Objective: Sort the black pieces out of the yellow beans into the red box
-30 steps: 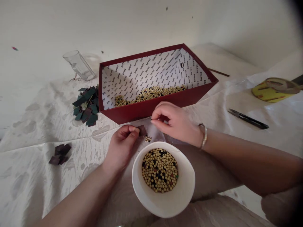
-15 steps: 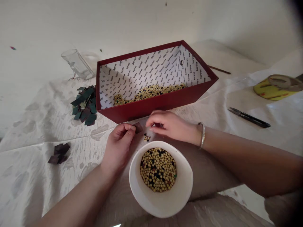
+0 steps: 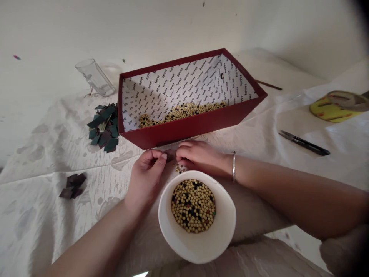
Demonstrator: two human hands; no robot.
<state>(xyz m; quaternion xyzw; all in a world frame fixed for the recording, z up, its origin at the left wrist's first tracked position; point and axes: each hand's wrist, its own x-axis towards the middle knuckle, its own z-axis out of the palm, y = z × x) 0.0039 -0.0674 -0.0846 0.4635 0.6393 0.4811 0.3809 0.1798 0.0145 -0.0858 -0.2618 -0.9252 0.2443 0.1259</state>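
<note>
My left hand (image 3: 145,175) pinches a small dark brown square piece (image 3: 170,154) between thumb and index finger, in front of the box. On its right, my right hand (image 3: 200,157) has its fingers curled together at the piece's edge; what they hold, if anything, I cannot make out. A few loose beads (image 3: 179,168) lie on the cloth under my right fingers, partly covered. Just nearer to me stands a white tub (image 3: 226,223) with pale yellow and black beads (image 3: 193,206) inside.
A red box (image 3: 184,132) with more beads stands behind my hands. Green and brown pieces (image 3: 105,125) are heaped on its left, brown pieces (image 3: 73,185) nearer. A tilted glass (image 3: 96,79) lies at back left; thread snips (image 3: 304,143) and a yellow tin (image 3: 331,109) at right.
My right hand has moved left and slightly down, up to the brown piece, and its fingers have closed in. My left hand keeps its pinch in nearly the same place.
</note>
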